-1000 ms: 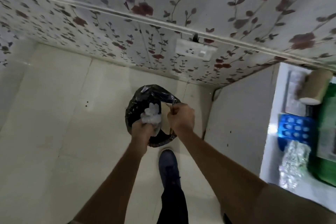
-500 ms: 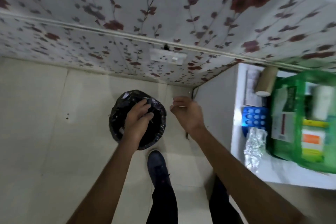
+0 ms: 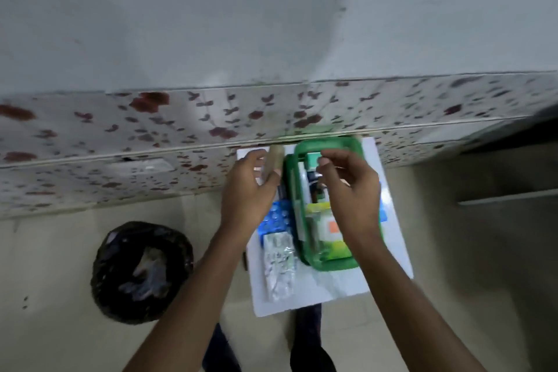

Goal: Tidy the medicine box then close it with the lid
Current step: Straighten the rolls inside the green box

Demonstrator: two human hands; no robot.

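We held both hands over the white table [image 3: 389, 257], empty and fingers loosely spread. Under our right hand [image 3: 351, 199] sat the green medicine box [image 3: 329, 266], still open and packed with cartons. Below our left hand [image 3: 246, 193] lay the blue blister pack [image 3: 276, 217] and foil strips [image 3: 279, 269], probably waiting to go in. We saw no lid.

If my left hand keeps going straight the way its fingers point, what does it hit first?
Probably the tan roll lying beside the green medicine box; the left hand is nearly on it already, though depth is unclear.
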